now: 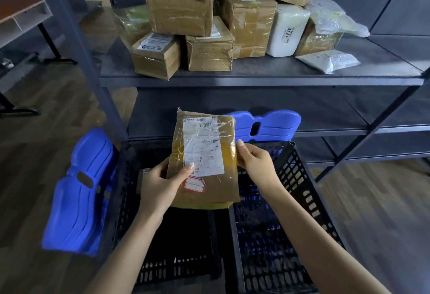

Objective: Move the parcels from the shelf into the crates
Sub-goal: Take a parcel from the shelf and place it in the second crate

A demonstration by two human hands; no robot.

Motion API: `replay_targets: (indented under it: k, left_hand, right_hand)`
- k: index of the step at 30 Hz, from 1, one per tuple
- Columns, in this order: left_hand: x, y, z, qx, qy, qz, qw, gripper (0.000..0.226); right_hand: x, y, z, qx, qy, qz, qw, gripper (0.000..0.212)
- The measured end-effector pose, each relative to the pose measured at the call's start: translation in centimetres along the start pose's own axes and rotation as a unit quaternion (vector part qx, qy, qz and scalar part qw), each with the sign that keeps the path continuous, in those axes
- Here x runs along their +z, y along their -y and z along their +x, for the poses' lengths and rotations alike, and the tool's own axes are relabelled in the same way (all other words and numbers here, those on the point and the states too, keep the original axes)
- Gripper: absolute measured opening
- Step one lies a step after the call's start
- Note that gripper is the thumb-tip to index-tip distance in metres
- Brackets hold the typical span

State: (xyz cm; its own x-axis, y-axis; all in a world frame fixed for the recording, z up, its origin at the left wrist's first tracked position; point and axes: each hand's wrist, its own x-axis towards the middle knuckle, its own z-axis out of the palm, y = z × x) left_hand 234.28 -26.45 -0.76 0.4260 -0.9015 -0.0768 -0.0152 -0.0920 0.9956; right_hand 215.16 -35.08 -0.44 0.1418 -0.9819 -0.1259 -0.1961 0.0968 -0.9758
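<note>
**A:** Where is the parcel just now?

**B:** The flat brown parcel (204,154) is in the air, label side up, with both hands on it. The left hand (160,184) grips its near left edge, thumb on the white label and fingers curled underneath. The right hand (253,161) pinches the right edge with its fingertips.

**A:** What is below it?

**B:** Two black lattice crates, side by side with their rims touching. The parcel hangs over that shared rim, mostly above the left crate (123,200). Below and right of the parcel, the right crate (302,189) shows its open perforated floor. A yellow edge shows under the parcel's near end, and I cannot tell whether it is a separate thing. Just left of the parcel, behind the left hand, the corner of one labelled packet (143,177) shows inside the left crate.

**A:** Lids?

**B:** Two, both blue and folded outward. The left lid (79,193) is well left of the parcel. The far lid (270,126) is just beyond it.

**A:** And further out?

**B:** Beyond and above the parcel runs the front edge of the dark shelf board (256,77), with open air between the two. The pile on it holds eight brown cartons (179,12) that I can make out, one greenish film-wrapped bundle (135,23) and three pale bags (288,30). The nearest carton sits right at the board's front edge.
</note>
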Motion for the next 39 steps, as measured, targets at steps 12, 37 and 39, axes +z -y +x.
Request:
replay_targets:
  k: [12, 37, 39]
  left_hand:
    - [-0.6, 1.1, -1.2, 0.051, -0.030, 0.038, 0.998, 0.046]
    - [-0.3, 1.5, 1.4, 0.051, 0.055, 0.061, 0.995, 0.031]
    - [1.2, 1.4, 1.5, 0.048, 0.065, 0.064, 0.995, 0.030]
  right_hand:
    - [1.4, 0.9, -1.7, -0.030, 0.154, 0.027, 0.987, 0.035]
    - [0.7, -1.1, -2.8, -0.061, 0.100, 0.055, 0.992, 0.037]
    - [-0.7, -1.4, -2.5, -0.058, 0.094, 0.071, 0.991, 0.037]
